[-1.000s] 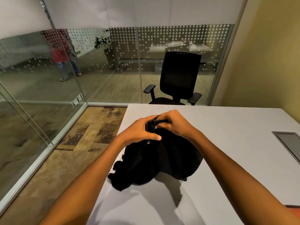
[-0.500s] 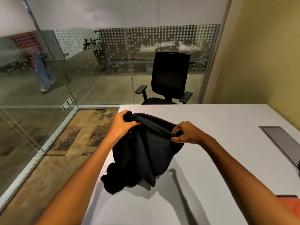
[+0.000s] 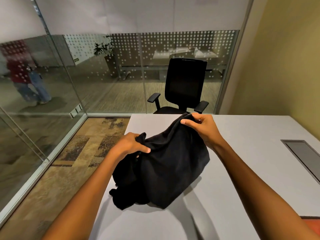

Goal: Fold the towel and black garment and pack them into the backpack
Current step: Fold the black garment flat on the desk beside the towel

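The black garment (image 3: 166, 163) hangs bunched between my two hands above the white table (image 3: 251, 167), its lower folds slumped onto the tabletop near the table's left edge. My left hand (image 3: 128, 146) grips a wad of the cloth at the garment's near-left top, fingers curled into the fabric and thumb laid across it. My right hand (image 3: 202, 129) is raised higher and farther across the table, pinching the garment's upper edge between thumb and fingertips, so the cloth slopes down from the right hand toward the left. A loose tail of the garment lies crumpled on the table close to my left forearm, at the table's left side. The garment throws a soft shadow on the table just beneath it. Set into the table at its right side is a grey rectangular cover plate (image 3: 301, 156), well apart from the garment. At the table's near right corner I can see a sliver of something orange-red (image 3: 311, 227); I cannot tell what it is. Beyond the table's far edge stands a black office chair (image 3: 183, 87), facing the table. Behind the chair and along the table's left side run glass walls (image 3: 69, 80) with a dotted band, and a potted plant (image 3: 105, 51) shows through the glass beyond the table's far left corner.
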A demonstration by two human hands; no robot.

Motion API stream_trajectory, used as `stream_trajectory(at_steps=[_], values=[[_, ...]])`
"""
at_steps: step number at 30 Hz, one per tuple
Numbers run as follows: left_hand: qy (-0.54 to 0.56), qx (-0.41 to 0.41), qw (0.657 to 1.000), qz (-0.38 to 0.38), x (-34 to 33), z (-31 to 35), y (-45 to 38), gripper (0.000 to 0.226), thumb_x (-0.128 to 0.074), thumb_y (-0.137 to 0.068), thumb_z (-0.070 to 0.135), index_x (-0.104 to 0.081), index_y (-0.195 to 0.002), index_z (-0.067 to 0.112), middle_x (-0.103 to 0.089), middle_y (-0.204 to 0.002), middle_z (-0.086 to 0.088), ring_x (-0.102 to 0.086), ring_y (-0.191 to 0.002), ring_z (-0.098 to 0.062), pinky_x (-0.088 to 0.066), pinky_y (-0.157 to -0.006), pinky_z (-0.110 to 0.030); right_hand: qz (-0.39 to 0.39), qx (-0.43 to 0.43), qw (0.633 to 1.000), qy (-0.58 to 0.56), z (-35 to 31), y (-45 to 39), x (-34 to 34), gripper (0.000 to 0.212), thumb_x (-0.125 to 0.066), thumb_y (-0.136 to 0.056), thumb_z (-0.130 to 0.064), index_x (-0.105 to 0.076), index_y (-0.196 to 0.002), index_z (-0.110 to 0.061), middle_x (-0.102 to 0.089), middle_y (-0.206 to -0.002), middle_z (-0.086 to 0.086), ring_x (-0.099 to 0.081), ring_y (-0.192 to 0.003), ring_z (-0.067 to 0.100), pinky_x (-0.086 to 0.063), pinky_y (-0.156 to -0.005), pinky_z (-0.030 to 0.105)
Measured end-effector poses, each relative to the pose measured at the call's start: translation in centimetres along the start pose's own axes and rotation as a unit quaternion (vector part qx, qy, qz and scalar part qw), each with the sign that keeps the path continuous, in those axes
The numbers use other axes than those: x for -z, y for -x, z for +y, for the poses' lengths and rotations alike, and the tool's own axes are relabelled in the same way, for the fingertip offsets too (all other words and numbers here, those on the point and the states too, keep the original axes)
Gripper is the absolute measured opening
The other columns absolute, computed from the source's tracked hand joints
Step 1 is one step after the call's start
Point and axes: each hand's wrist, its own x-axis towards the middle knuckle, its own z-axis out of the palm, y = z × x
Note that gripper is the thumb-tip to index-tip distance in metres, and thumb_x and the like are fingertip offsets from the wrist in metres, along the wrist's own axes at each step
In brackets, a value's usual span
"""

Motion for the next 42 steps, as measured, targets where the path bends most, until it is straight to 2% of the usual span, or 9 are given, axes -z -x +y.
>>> stream_trajectory(at_steps=[4,9,12,16,23,26,30,36,42], values=[[0.112,-0.129,0.985,-0.019,-0.4,1.0,0.1,0.033,-0.077,-0.076,0.017,-0.068,-0.108,0.019,-0.069,-0.109,0.006,-0.061,-0.063,0.002,-0.047,-0.064,-0.016,-0.091,0.035,0.995,0.018,-1.8,-0.3,-0.3,0.015,-0.071,-0.081,-0.012,-0.074,-0.095,-0.009,-0.071,-0.093,0.004,-0.066,-0.092,0.014,-0.053,-0.086,0.031],[0.104,-0.195,0.969,-0.108,-2.0,1.5,0.1,0.047,-0.078,-0.076,0.019,-0.062,-0.119,0.025,-0.068,-0.111,0.009,-0.066,-0.083,-0.006,-0.049,-0.065,-0.022,-0.142,0.082,0.986,0.001,-4.7,-0.6,-0.9,0.037,-0.073,-0.076,-0.003,-0.067,-0.111,-0.014,-0.069,-0.113,0.003,-0.061,-0.111,0.011,-0.046,-0.099,0.022],[0.079,-0.179,0.975,-0.105,-3.0,0.0,-0.5,0.040,-0.080,-0.074,0.019,-0.062,-0.109,0.021,-0.069,-0.097,0.002,-0.067,-0.076,-0.012,-0.052,-0.062,-0.026,-0.119,0.074,0.990,0.025,-6.2,-1.4,-0.1,0.049,-0.075,-0.074,-0.002,-0.062,-0.120,-0.012,-0.064,-0.121,0.001,-0.057,-0.115,0.003,-0.040,-0.100,0.013],[0.078,-0.135,0.988,0.002,-3.5,-3.1,-1.2,0.036,-0.081,-0.070,0.030,-0.063,-0.101,0.024,-0.069,-0.098,0.004,-0.065,-0.090,-0.012,-0.051,-0.079,-0.029,-0.066,0.085,0.989,0.103,-7.6,-2.5,2.0,0.025,-0.078,-0.072,-0.005,-0.073,-0.095,-0.011,-0.072,-0.095,0.001,-0.066,-0.094,0.006,-0.049,-0.088,0.021],[0.055,-0.094,0.994,-0.015,-4.8,-7.0,-0.8,0.022,-0.084,-0.067,0.028,-0.072,-0.086,0.023,-0.071,-0.091,0.003,-0.066,-0.089,-0.010,-0.051,-0.079,-0.023,0.002,0.131,0.977,0.169,-8.4,-3.9,4.3,0.020,-0.075,-0.075,-0.005,-0.068,-0.083,-0.022,-0.069,-0.084,-0.006,-0.066,-0.083,0.006,-0.051,-0.081,0.022],[0.036,-0.055,0.997,-0.034,-5.5,-7.6,-1.2,0.027,-0.082,-0.069,0.033,-0.070,-0.090,0.020,-0.071,-0.092,0.001,-0.065,-0.090,-0.011,-0.047,-0.076,-0.019,0.025,0.122,0.963,0.238,-9.5,-4.0,4.5,0.014,-0.068,-0.083,-0.004,-0.065,-0.086,-0.017,-0.069,-0.086,-0.004,-0.064,-0.063,0.003,-0.055,-0.056,0.024],[-0.118,0.043,0.991,-0.037,-6.2,-8.1,-2.3,0.063,-0.074,-0.061,0.056,-0.064,-0.108,0.014,-0.070,-0.105,-0.004,-0.062,-0.103,-0.023,-0.046,-0.095,-0.039,0.004,0.057,0.989,0.137,-10.2,-3.8,4.5,0.011,-0.059,-0.090,0.000,-0.060,-0.091,-0.011,-0.070,-0.096,0.015,-0.072,-0.066,0.026,-0.060,-0.066,0.047],[-0.070,-0.011,0.984,0.164,-6.2,-6.6,-2.3,0.062,-0.074,-0.077,0.034,-0.043,-0.128,0.018,-0.050,-0.134,-0.007,-0.051,-0.118,-0.032,-0.043,-0.093,-0.040,-0.046,0.101,0.993,-0.037,-10.2,-3.4,4.2,0.016,-0.063,-0.085,0.002,-0.060,-0.090,-0.012,-0.070,-0.090,0.009,-0.069,-0.087,0.026,-0.056,-0.085,0.040],[-0.167,0.043,0.984,-0.043,-6.5,-8.2,-2.8,0.123,-0.081,-0.065,0.042,0.006,-0.150,0.025,-0.038,-0.147,-0.012,-0.045,-0.128,-0.036,-0.038,-0.105,-0.047,-0.009,0.163,0.977,-0.138,-11.0,-3.2,4.5,0.013,-0.064,-0.083,-0.005,-0.058,-0.094,-0.010,-0.072,-0.087,0.002,-0.068,-0.092,0.022,-0.053,-0.085,0.035]])
